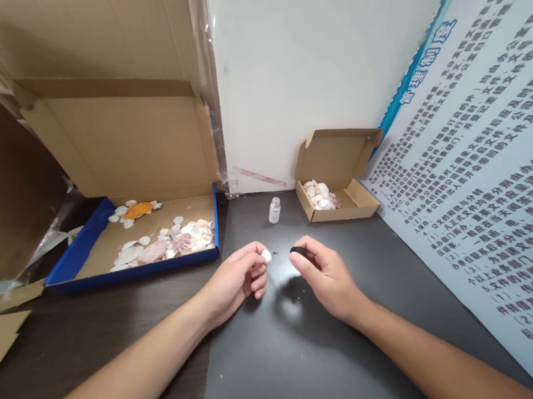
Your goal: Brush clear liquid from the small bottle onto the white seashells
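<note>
My left hand (pixel 235 279) pinches a small white seashell (pixel 267 256) between thumb and index finger, just above the dark mat. Across a short gap, my right hand (pixel 328 276) is closed around a black bottle cap (pixel 297 250); whether a brush is fixed to it is hard to make out. Beyond both hands stands a small clear bottle (pixel 274 211) with a white label, upright and uncapped.
At the left lies an open blue-edged cardboard box (pixel 138 269) with several shells and an orange shell piece (pixel 137 210). A smaller open box (pixel 347 213) of white shells is at the back right. White board (pixel 316 55) and printed poster (pixel 492 196) wall the table.
</note>
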